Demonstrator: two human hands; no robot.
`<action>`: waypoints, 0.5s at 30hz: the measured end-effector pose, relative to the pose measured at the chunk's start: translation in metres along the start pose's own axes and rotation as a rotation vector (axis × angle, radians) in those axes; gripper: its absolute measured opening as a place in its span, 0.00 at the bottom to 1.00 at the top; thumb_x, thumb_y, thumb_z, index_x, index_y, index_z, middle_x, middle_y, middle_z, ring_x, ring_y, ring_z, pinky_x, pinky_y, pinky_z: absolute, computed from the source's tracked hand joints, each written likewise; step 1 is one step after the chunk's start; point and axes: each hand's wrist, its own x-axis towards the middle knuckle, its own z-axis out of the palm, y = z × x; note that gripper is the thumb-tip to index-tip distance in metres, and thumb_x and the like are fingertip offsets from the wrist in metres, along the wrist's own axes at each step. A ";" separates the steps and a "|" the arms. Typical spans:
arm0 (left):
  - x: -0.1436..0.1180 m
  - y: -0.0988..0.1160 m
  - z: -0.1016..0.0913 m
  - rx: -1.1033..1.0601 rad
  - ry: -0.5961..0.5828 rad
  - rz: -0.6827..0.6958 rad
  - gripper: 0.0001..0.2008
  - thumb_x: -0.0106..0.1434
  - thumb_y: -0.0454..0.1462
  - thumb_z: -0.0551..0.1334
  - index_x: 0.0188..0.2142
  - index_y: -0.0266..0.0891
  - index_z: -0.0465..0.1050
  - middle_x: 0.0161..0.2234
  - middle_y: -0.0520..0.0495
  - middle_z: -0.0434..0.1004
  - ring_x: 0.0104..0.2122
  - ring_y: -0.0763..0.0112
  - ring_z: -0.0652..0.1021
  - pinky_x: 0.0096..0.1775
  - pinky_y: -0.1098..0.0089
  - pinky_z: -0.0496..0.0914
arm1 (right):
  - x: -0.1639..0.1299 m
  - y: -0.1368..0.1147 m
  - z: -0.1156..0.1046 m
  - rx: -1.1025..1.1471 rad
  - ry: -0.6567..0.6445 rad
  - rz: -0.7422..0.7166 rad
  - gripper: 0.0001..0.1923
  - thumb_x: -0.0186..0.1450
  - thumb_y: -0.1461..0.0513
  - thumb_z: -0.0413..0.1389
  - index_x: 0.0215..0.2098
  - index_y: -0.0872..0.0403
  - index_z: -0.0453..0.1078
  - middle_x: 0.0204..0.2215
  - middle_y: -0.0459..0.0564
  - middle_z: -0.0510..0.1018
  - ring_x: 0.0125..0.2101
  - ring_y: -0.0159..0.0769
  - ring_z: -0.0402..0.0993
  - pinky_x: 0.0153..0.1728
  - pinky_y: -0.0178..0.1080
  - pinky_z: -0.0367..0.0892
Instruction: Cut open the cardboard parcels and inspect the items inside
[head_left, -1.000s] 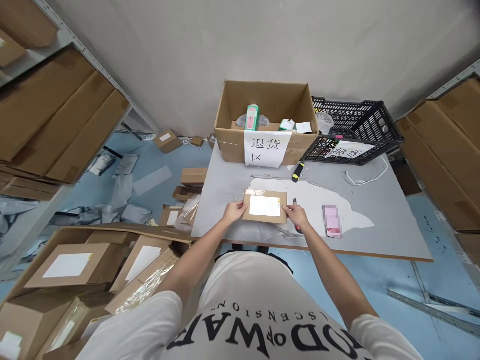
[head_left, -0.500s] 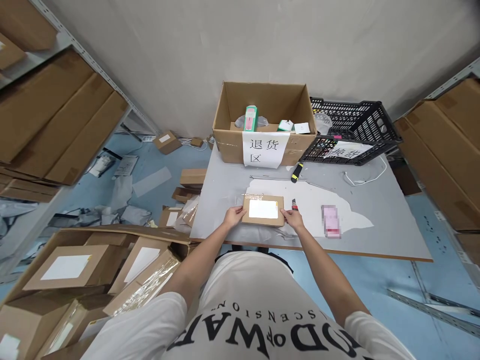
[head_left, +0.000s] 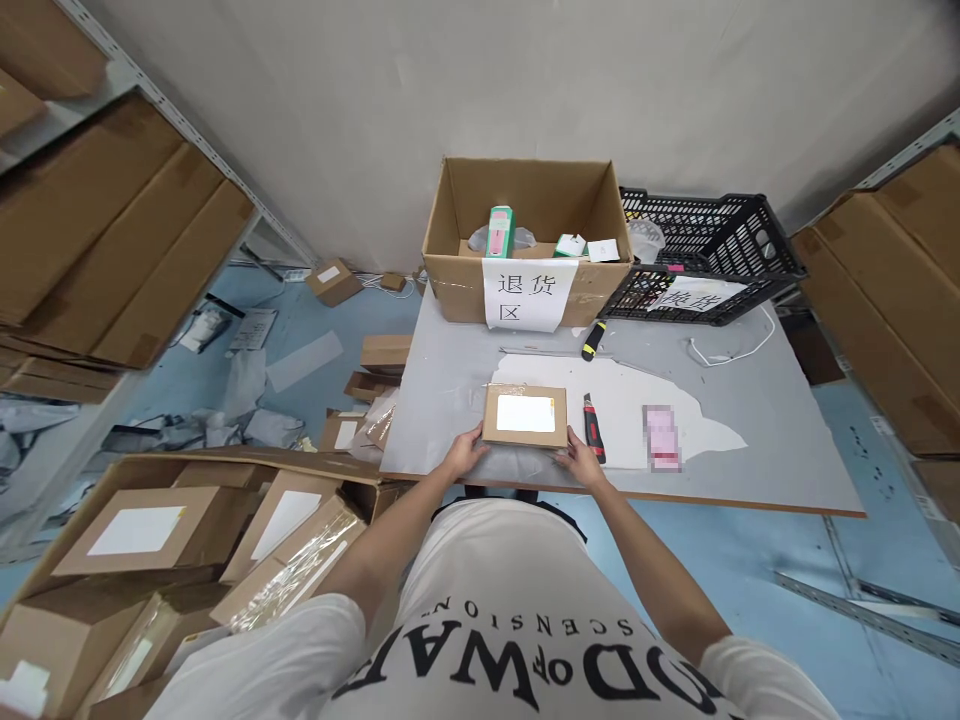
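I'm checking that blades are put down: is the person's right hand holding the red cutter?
No, the red cutter lies on the table beside the right hand, which is at a labelled box.

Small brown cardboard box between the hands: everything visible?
The small brown rectangular cardboard box looks closed, long side toward the person. Its top bears a white label, yellow-marked at right; shiny clear tape seems to cross its far edge. It is by the front of the grey tabletop, the left hand and right hand at its near corners; resting or lifted, I can't tell.
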 end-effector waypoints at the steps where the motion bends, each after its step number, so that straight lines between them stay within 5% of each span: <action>1: 0.000 -0.001 0.002 0.007 -0.004 0.024 0.30 0.52 0.42 0.64 0.55 0.38 0.67 0.56 0.46 0.68 0.58 0.57 0.66 0.59 0.58 0.58 | 0.000 -0.003 0.003 -0.033 0.004 0.004 0.40 0.56 0.63 0.56 0.65 0.52 0.49 0.52 0.51 0.73 0.50 0.41 0.71 0.51 0.45 0.65; 4: 0.002 -0.002 0.006 0.047 0.006 0.062 0.25 0.56 0.41 0.60 0.54 0.37 0.69 0.55 0.46 0.69 0.56 0.59 0.68 0.58 0.58 0.59 | 0.000 -0.011 0.006 -0.143 0.017 0.010 0.32 0.60 0.62 0.53 0.62 0.52 0.54 0.41 0.50 0.79 0.40 0.40 0.75 0.46 0.44 0.68; 8: 0.002 0.007 0.004 0.104 0.041 0.075 0.23 0.58 0.39 0.58 0.53 0.37 0.69 0.52 0.45 0.73 0.53 0.59 0.72 0.55 0.60 0.63 | 0.000 -0.022 0.000 -0.226 0.041 -0.024 0.24 0.63 0.61 0.50 0.58 0.53 0.61 0.40 0.53 0.79 0.39 0.42 0.75 0.42 0.41 0.67; 15: 0.007 0.069 -0.020 0.319 0.133 0.120 0.20 0.63 0.44 0.54 0.49 0.37 0.73 0.40 0.46 0.80 0.37 0.62 0.78 0.41 0.68 0.69 | 0.011 -0.073 -0.033 -0.435 0.064 -0.097 0.17 0.65 0.54 0.47 0.43 0.53 0.72 0.30 0.52 0.80 0.31 0.41 0.75 0.31 0.36 0.63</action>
